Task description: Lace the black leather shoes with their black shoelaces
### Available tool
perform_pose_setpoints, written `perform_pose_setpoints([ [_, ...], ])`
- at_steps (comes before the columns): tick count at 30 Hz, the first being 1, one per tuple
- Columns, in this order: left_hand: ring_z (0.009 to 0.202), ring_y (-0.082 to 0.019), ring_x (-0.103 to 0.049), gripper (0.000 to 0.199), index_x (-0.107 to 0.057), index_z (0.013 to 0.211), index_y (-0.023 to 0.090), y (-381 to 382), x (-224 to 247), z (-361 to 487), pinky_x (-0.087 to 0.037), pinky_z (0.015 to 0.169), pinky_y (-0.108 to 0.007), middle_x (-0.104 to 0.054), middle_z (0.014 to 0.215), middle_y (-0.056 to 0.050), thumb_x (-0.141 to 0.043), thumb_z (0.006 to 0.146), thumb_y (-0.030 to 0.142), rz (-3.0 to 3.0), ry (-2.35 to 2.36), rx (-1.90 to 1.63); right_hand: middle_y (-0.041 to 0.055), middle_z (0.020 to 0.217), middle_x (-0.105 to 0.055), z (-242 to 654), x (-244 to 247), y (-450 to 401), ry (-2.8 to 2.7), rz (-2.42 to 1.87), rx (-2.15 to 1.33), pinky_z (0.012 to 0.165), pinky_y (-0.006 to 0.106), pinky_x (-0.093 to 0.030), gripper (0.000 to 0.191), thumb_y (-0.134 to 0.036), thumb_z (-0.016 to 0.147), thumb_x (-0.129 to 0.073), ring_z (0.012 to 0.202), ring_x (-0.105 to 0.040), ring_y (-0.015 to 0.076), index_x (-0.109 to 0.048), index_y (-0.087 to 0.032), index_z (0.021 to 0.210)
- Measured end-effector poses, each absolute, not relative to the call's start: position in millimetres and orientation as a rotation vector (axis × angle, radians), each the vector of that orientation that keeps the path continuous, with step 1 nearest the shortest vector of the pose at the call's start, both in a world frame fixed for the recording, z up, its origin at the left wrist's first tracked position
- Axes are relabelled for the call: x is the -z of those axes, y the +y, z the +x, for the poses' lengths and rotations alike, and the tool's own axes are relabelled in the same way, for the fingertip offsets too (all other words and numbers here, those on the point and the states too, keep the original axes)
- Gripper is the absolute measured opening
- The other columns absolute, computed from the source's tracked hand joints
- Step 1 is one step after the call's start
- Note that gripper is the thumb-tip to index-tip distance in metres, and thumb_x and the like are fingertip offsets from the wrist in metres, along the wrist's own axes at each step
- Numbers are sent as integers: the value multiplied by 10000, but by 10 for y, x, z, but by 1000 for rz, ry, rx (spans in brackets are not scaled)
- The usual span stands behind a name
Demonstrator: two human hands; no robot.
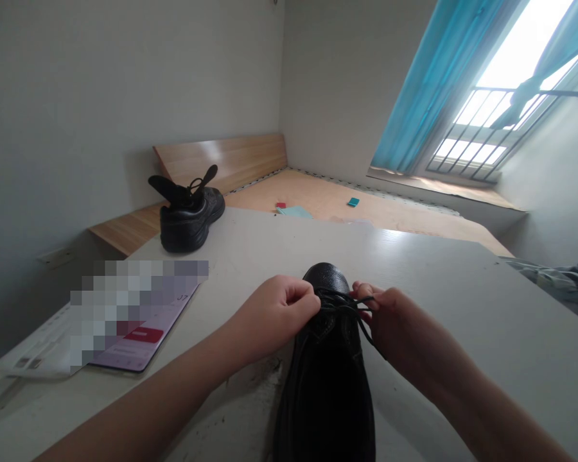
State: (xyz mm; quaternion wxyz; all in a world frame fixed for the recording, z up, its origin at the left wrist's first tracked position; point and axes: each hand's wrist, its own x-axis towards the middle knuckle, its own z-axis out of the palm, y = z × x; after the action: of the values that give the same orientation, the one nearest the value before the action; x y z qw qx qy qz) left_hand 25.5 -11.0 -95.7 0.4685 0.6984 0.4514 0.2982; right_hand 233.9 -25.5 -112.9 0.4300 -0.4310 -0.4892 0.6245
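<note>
A black leather shoe (325,359) stands on the white table, its toe pointing away from me and its dark opening toward me. Thin black shoelaces (337,300) cross over its front. From the left, my left hand (289,301) is closed in a pinch at the lace, close to the shoe's side; the fingertips are partly hidden. On the other side, my right hand (383,308) pinches the lace between thumb and fingers, with a loose end hanging below it. A second black shoe (187,218), with its tongue sticking up and laces on it, sits at the table's far left.
A phone (139,333) with a lit screen lies at the left beside a partly blurred white sheet (43,353). Past the white table (438,289) is a bed surface (327,189) with small items on it. Blue curtains (428,83) hang by the barred window.
</note>
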Motion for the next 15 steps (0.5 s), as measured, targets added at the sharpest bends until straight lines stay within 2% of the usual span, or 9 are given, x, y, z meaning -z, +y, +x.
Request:
perform_pose_setpoints([
  [5,553,-109,-280,363,-335,552,210,-71,1039,235,-204,539,-278,-275,557,65,-517,815,381,1668,1064,-718,28,815,-475,2362,1129,-192,-1386,-1125,-1428,760,331,-506,186,-382,801,-528,835,-524,206,-485,-216,728],
  [8,563,-109,-311,375,-381,582,207,-39,1106,249,-242,544,-260,-312,579,64,-516,833,452,1598,1013,-759,40,829,-528,2388,1058,-233,-1678,-1281,-903,751,329,-496,233,-421,873,-510,829,-548,208,-528,-217,761],
  [11,566,-109,-356,353,-462,634,194,-20,1142,290,-278,545,-248,-401,605,52,-487,834,485,1520,985,-820,30,822,-557,2332,978,-521,-1822,-1308,-235,623,260,-484,138,-362,936,-530,703,-548,166,-551,-231,898],
  [13,538,-103,-347,331,-481,655,192,-20,1139,322,-269,525,-244,-417,597,53,-471,812,484,1472,984,-851,10,803,-593,2210,980,-838,-1986,-1208,-139,496,207,-450,87,-303,986,-473,548,-515,120,-537,-246,968],
  [15,506,-95,-324,310,-477,653,196,-27,1124,348,-249,503,-242,-403,569,61,-464,778,480,1430,987,-868,-14,758,-602,2040,1046,-1162,-2095,-1202,-35,373,188,-371,176,-261,1005,-373,413,-463,88,-526,-249,918],
])
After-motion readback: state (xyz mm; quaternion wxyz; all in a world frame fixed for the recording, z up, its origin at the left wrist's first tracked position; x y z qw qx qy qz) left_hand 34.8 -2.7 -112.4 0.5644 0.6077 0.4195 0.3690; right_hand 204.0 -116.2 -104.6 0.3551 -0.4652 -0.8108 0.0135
